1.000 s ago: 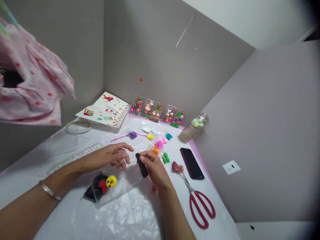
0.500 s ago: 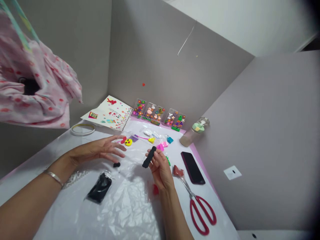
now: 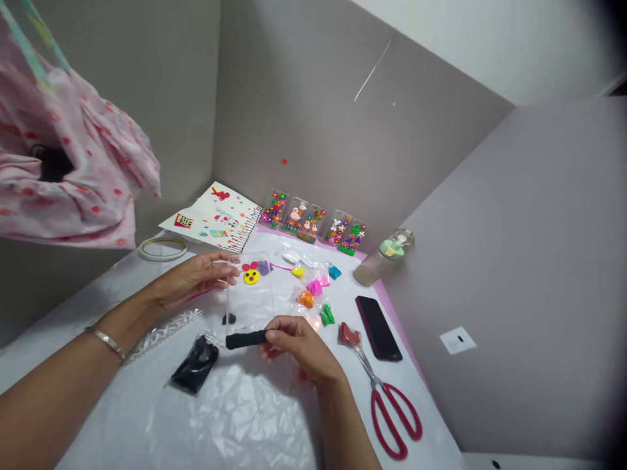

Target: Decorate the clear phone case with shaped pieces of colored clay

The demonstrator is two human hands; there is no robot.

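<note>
My left hand (image 3: 208, 277) grips the left edge of a clear case (image 3: 249, 300) that is lifted a little above the table. A yellow round face (image 3: 251, 277) with red pieces on top shows at the case's upper part. My right hand (image 3: 289, 343) pinches the right end of a flattened black clay strip (image 3: 246, 339), which lies across the case's lower end. A small black lump (image 3: 228, 319) shows near the case's left edge. Below my left hand lies a packet of black clay (image 3: 195, 365).
Small bags of coloured clay (image 3: 306, 298) lie right of the case. Red-handled scissors (image 3: 385, 405), a phone (image 3: 378, 328) and a bottle (image 3: 379, 261) stand or lie farther right. Decorated cases (image 3: 306, 222) and an open notebook (image 3: 215, 219) line the back.
My left hand has taken hold of the clear case, which is now raised. My right hand has moved left and down, turning the black strip from upright to nearly level at the case's lower end.
</note>
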